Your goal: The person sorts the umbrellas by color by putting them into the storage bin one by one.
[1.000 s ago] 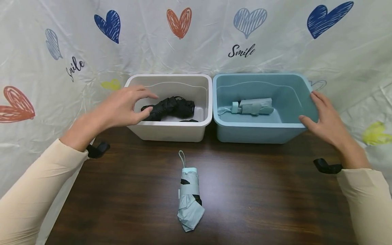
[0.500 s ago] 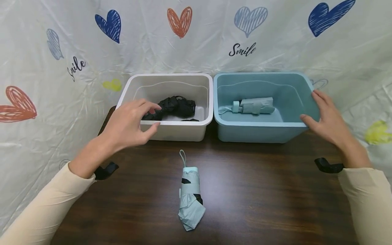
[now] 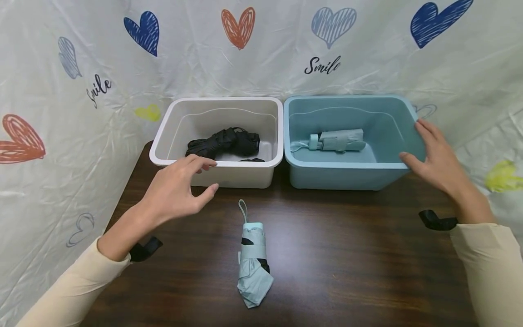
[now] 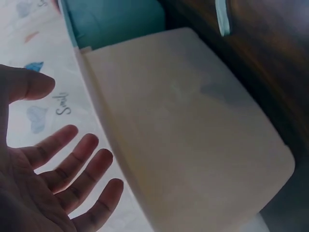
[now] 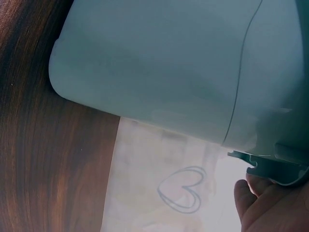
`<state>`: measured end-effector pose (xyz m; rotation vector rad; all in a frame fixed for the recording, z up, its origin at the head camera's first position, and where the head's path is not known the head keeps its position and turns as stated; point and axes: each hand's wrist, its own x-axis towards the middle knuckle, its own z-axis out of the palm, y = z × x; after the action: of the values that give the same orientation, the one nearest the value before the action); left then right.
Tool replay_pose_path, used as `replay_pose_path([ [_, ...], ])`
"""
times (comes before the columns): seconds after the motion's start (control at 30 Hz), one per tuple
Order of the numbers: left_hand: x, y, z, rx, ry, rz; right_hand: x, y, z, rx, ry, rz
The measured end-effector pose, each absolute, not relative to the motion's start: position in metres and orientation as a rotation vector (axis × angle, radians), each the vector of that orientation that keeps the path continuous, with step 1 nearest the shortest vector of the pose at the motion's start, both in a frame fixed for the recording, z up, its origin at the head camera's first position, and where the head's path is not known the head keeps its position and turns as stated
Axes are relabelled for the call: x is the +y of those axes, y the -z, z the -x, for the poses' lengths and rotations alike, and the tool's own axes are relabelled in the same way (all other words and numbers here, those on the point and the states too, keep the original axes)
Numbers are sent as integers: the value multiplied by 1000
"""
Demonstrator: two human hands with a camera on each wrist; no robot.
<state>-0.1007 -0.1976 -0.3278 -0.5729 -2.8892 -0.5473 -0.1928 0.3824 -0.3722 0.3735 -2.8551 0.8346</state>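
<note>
My left hand (image 3: 173, 188) hovers in front of the white bin (image 3: 234, 177), fingers apart and nothing between them; in the left wrist view its fingers (image 4: 87, 166) are spread beside the bin's wall. My right hand (image 3: 441, 161) grips the right rim of the blue bin (image 3: 335, 178), thumb over the front corner and fingers along the outer side. In the right wrist view its fingers (image 5: 258, 186) are under the rim. A light-blue folding umbrella (image 3: 254, 265) lies on the table, strap pointing away. A similar folding umbrella (image 3: 341, 141) lies in the blue bin.
Inside the white bin is a black folding umbrella (image 3: 224, 143), with another dark piece partly hidden behind the front wall. Both bins stand side by side at the back of the dark wooden table (image 3: 347, 263). A white sheet printed with hearts (image 3: 269, 68) hangs behind them.
My left hand has moved from over the white bin's left side toward me and slightly right, uncovering its rim and the black umbrella. My right hand and the umbrellas have stayed put.
</note>
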Motion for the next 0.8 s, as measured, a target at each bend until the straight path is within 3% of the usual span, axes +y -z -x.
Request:
replay_pose_path([
  [0.8, -179, 387, 62, -2991, 754, 494, 382, 373, 192, -2841, -846, -353],
])
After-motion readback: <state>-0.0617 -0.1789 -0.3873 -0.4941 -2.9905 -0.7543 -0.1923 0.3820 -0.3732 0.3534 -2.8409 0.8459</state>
